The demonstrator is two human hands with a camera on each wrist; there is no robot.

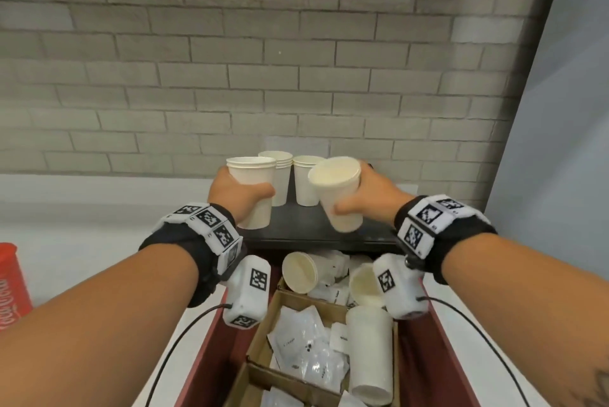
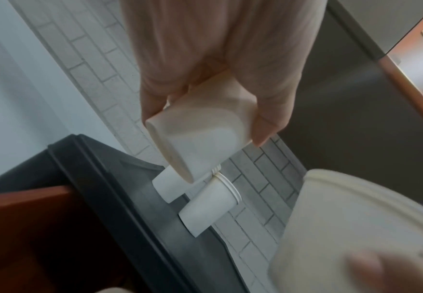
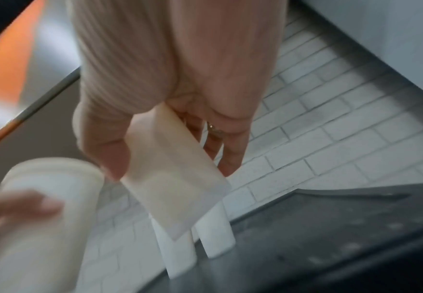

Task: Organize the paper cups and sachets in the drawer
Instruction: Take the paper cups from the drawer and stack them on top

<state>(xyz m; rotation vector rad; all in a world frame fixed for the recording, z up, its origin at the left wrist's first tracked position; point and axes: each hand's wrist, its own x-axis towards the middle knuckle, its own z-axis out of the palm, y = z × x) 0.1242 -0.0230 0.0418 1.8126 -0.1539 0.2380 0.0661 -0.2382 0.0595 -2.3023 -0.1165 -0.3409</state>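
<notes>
Gripping paper cups in both hands, a person works above an open red drawer point(image 1: 211, 350) in front of a grey brick wall point(image 1: 230, 84). The left hand point(image 1: 235, 194) is wrapped round a nested stack of cups point(image 1: 252, 189), held upright with its several rims showing; the right hand point(image 1: 374, 199) curls its fingers and thumb round a single cup point(image 1: 339, 192), tipped with its mouth toward the camera and toward the left-hand stack. Judging by that tilt, the single cup may be about to join the stack, or both may be on their way down to the dark tray point(image 1: 316, 228) on the white table point(image 1: 82, 209) behind the drawer.

Two further cup stacks point(image 1: 296, 179) already stand upright on that tray, just behind the hands and close to one another, which suggests that the gathering of cups is partly done. Much appears to be left. Inside the drawer, loose cups point(image 1: 300, 271) lie on their sides near the back, and a tall stack point(image 1: 370, 350) lies along the right-hand side. White sachets point(image 1: 306, 344) are heaped in disorder in a cardboard divider box point(image 1: 260, 340) and also scattered among the toppled cups at the rear, so the sorting of sachets seems not yet begun. How much more lies in the drawer's nearer end cannot be told, as the picture cuts it off.

At the far left a red container point(image 1: 13, 281) stands on the table, only partly in view.
</notes>
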